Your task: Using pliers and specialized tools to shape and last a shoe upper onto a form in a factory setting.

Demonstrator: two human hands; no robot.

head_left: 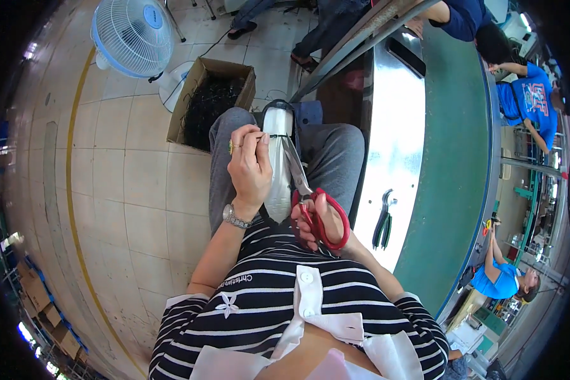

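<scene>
Across my lap lies a long, white, shoe-shaped piece (277,193) with dark edging, its white face up. My left hand (250,161) is closed at its left side, thumb and fingers pinching a thin black strip (275,135) that crosses the white face. A pair of scissors (342,231) with red handles is in my right hand (311,221), fingers through the loops. The blades (296,164) point away from me along the right side of the piece, slightly apart, with their tips near the strip. Part of the piece's left edge is hidden by my left hand.
A cardboard box (250,95) of tangled black scraps stands ahead on the left, near a white fan (133,38). Right of my legs, pliers (383,218) and a phone (405,58) lie on a metal surface beside a green worktop (449,164). Other people sit across the worktop and ahead.
</scene>
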